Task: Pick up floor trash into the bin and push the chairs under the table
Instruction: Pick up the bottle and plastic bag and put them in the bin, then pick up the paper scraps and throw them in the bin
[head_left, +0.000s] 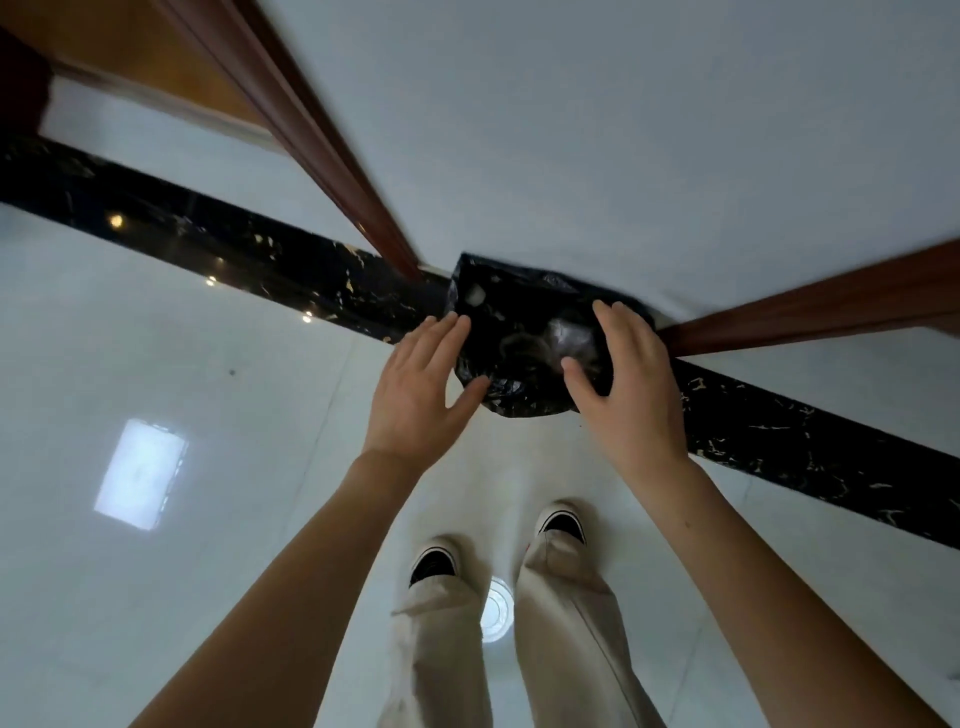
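Note:
A bin lined with a black plastic bag (519, 317) stands on the floor against the white wall, straight ahead of me. Crumpled pale trash (569, 335) lies inside it, with a small white piece (475, 296) near its far left rim. My left hand (423, 384) hovers over the bin's left edge, fingers spread, holding nothing. My right hand (631, 384) is over the bin's right edge, fingers apart and empty. No chairs or table appear in this view.
A black marble strip (234, 244) runs across the glossy white tile floor (234, 467). Brown wooden door frames (332, 156) rise to the left and right (810, 312) of the bin. My feet in black shoes (434, 564) stand just before it.

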